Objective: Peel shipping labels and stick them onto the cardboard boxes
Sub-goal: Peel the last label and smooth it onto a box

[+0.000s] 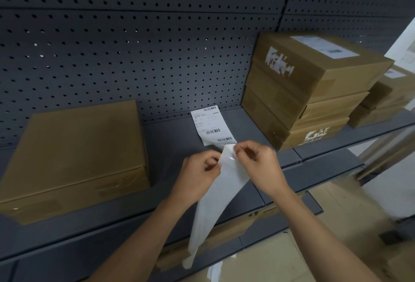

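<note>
A white label strip (211, 203) hangs down from both my hands over the shelf's front edge. My left hand (198, 174) pinches its left side near the top. My right hand (258, 165) pinches the top corner, where a glossy layer curls up. A printed shipping label (212, 125) with barcodes lies flat on the dark shelf (170, 138) just behind my hands. A plain cardboard box (74, 153) sits at the left, with no label visible on its top. At the right stands a stack of cardboard boxes (314, 93); the top one bears a white label (323, 46).
A dark pegboard wall (134, 45) backs the shelf. More boxes (386, 99) stand at the far right. Below the shelf lie cardboard boxes (280, 259) and scraps of white paper (214, 271).
</note>
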